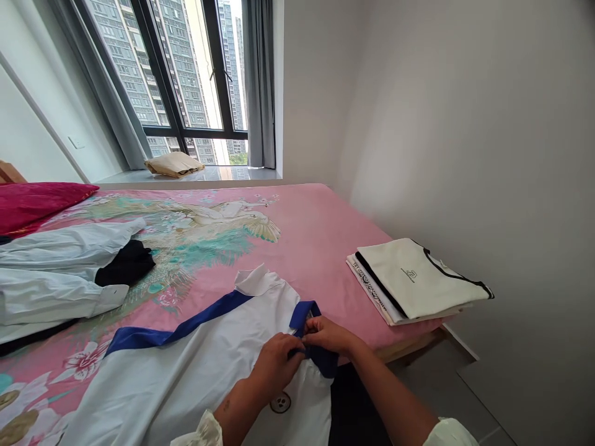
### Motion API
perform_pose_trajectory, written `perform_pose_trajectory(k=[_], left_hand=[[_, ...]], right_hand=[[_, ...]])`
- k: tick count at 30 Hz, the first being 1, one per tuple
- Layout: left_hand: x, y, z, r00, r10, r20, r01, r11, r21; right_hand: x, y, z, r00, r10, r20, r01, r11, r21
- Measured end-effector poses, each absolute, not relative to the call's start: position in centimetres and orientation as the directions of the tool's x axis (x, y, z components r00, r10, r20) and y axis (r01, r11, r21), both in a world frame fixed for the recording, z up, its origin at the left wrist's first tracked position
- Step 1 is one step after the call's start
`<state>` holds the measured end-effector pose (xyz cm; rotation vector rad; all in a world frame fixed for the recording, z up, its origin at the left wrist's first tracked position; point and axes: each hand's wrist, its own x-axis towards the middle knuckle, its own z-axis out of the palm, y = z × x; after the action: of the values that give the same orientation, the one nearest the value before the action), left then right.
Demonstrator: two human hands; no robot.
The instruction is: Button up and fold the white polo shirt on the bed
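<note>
A white shirt (218, 353) with dark blue trim lies spread over the near edge of the bed, its white collar pointing away from me. My left hand (279, 359) and my right hand (328, 334) meet at the blue trim (304, 313) on the shirt's right side. Both have their fingers closed on that cloth, pinching it close together. The fingertips partly cover the spot, so any small fastening there is hidden. Below my left wrist, a round dark emblem (281, 402) shows on the white fabric.
Folded cream garments (400, 279) are stacked at the bed's right edge. White and black clothes (69, 266) lie at the left, near a red pillow (41, 201). The bed has a pink floral sheet (307, 223). A folded beige cloth (174, 163) rests on the windowsill.
</note>
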<state>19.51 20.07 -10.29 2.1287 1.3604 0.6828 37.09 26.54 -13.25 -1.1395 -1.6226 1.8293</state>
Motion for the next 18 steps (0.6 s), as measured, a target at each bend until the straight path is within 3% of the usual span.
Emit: perform_pose_trajectory(k=[3,11,18], left_hand=[[19.1,20.4,-11.4,0.274,0.953,0.127,0.679,-0.285,0.677],[19.3,20.4,-13.8,0.205,0.954,0.219,0.659,-0.300,0.690],[19.4,20.7,-14.8,0.140,0.968,0.210,0.632,-0.251,0.733]], right_hand=[[37.0,26.5,-13.7,-0.553,0.786,-0.276,0.187,-0.205,-0.961],[36.8,26.4,-15.1,-0.514,0.815,-0.266,0.182,-0.200,-0.963],[36.7,26.8,-15.8,-0.489,0.825,-0.284,0.225,-0.195,-0.955]])
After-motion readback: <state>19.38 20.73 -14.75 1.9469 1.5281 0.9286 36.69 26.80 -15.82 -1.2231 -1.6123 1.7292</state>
